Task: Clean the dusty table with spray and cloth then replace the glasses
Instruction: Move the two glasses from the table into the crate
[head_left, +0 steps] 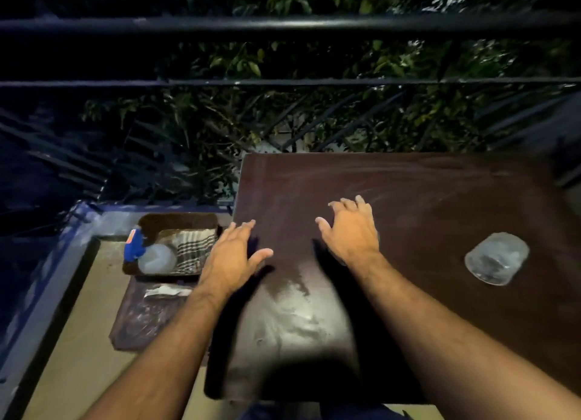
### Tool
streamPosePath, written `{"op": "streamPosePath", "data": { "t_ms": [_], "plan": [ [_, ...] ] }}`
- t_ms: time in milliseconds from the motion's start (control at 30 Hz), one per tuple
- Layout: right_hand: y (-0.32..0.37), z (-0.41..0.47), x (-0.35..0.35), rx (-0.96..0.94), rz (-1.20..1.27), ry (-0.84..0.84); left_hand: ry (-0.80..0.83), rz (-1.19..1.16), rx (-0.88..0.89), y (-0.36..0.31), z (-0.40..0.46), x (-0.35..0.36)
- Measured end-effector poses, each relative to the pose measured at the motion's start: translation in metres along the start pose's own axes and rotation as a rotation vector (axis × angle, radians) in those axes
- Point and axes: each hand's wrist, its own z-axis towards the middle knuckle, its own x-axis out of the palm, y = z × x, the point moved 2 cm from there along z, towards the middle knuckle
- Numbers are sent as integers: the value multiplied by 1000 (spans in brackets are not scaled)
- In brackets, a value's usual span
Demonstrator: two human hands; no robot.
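Both your hands, left hand (234, 249) and right hand (352, 231), hover empty, fingers spread, over the bench (424, 199). One glass (497, 258) sits right of them; spray (134, 244), cloth (191, 246), second glass (157, 259) parked in tray (176, 220) left of bench, likely clearing the surface.

The scene is dim and lit at night, with one light coming from near the viewer, apparently at head height. It makes a pale glare patch on the near part of the dark brown wooden table (408, 199) and throws hard black shadows beside the left hand (232, 249) and right hand (352, 231). The far green foliage (314, 111) fades into grainy darkness. The black metal railing (283, 26) bows with wide-angle distortion. The clear glass (496, 259) on the right looks smeared, and the frame corners are soft.
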Motion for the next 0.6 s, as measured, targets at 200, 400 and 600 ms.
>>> {"op": "streamPosePath", "data": {
  "t_ms": [200, 400, 600],
  "plan": [
    [-78, -7, -27, 83, 75, -10, 106, -6, 125, -84, 17, 34],
    [-135, -23, -21, 93, 103, 22, 181, -55, 182, -139, 26, 74],
    [-170, -25, -14, 115, 112, 19, 207, -108, 72, -162, 36, 109]
  ]
}}
